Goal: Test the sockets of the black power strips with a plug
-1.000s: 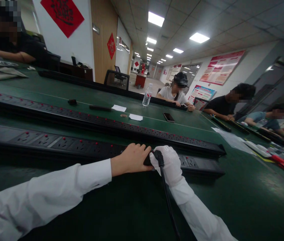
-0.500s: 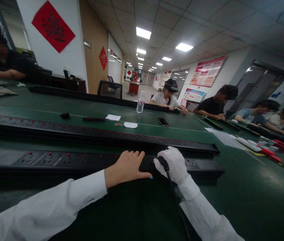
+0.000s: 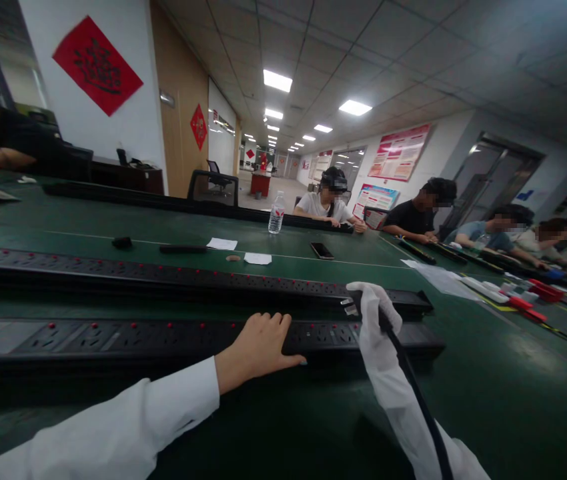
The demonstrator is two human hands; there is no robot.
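Note:
The long black power strip (image 3: 153, 339) with red-dotted sockets lies across the green table. My bare left hand (image 3: 259, 348) grips it from above, fingers over the far side and thumb along the near edge. In my gloved right hand (image 3: 377, 312) is a black power plug (image 3: 357, 301), held above the strip's right part. Its metal prongs point left, clear of the sockets. From the plug a black cable (image 3: 417, 390) runs down past my right sleeve.
Behind it lies a second power strip (image 3: 163, 273). Farther back are paper slips (image 3: 257, 259), a phone (image 3: 322, 251), a water bottle (image 3: 276, 213) and a black strip (image 3: 153, 203). Red and white parts (image 3: 518, 303) lie at right. Several people sit around the table.
My right hand has lifted the plug off the strip and turned it, so its prongs now show. My left hand stays on the strip. The view has shifted slightly.

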